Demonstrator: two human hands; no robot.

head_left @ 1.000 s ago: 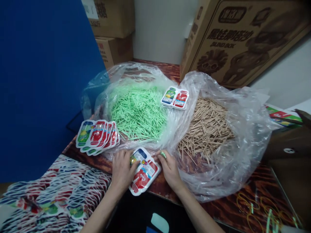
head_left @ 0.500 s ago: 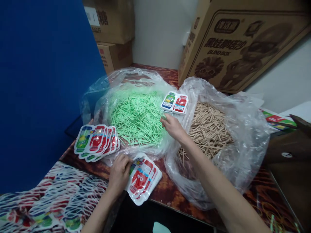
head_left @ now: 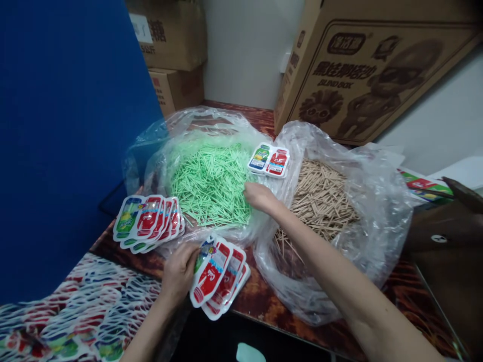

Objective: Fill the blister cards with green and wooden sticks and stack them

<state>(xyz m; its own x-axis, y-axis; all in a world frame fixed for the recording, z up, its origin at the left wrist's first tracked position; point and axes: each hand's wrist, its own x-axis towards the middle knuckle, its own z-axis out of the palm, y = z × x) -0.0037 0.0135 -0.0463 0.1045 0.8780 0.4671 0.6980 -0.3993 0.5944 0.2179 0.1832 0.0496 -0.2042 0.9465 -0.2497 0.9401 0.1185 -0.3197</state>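
My left hand (head_left: 180,271) pinches the left edge of a cola-and-lemon bottle-shaped packet (head_left: 212,274), the top one of a small fanned stack (head_left: 236,281) at the table's front edge. My right hand (head_left: 258,197) is closed, its fingertips turned down at the right side of a pile of thin green sticks (head_left: 211,186) in a clear plastic bag (head_left: 222,116). What the right fingers hold, if anything, is hidden. Just beyond this hand lie more twin-bottle packets (head_left: 268,161), face up. Another fanned stack of packets (head_left: 149,221) rests at the left of the bag.
A second clear bag (head_left: 385,221) holds brown sticks (head_left: 320,201) on the right, under my right forearm. A blue panel (head_left: 71,141) stands at the left. Cardboard boxes (head_left: 362,75) are at the back. Printed netted packs (head_left: 83,311) lie at lower left.
My left hand has shifted slightly left, and the top packet now sits more apart from those under it. The right hand has moved a little left and down toward the green sticks.
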